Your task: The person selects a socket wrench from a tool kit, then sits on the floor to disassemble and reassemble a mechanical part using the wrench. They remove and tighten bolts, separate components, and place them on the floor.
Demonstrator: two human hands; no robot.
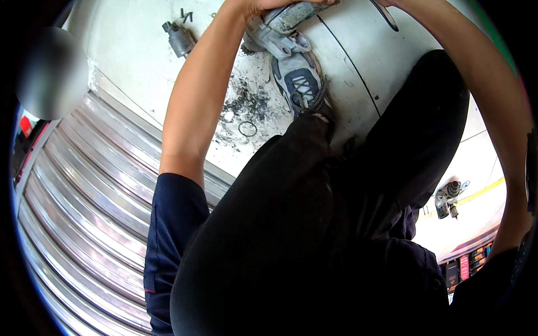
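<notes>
At the top edge my left hand [262, 5] lies against a grey, worn starter motor [297, 17], partly cut off by the picture's rim; its grip appears closed on the body. The motor's cast housing, with flange ears, rests against the toe of my grey and white lace-up shoe [300, 81]. Only a sliver of my right hand [388, 2] shows at the top, beside a slim tool [385, 15] with a dark, shiny end, which it seems to hold. The tool's kind and the fingers are hidden beyond the rim.
A dark grey cylindrical part [179, 39] and small bolts [186, 15] lie left of the motor. Black grime [246, 103] and a thin ring [247, 129] are on the pale floor. A ribbed metal shutter [95, 196] stands left; another metal part [448, 199] lies right.
</notes>
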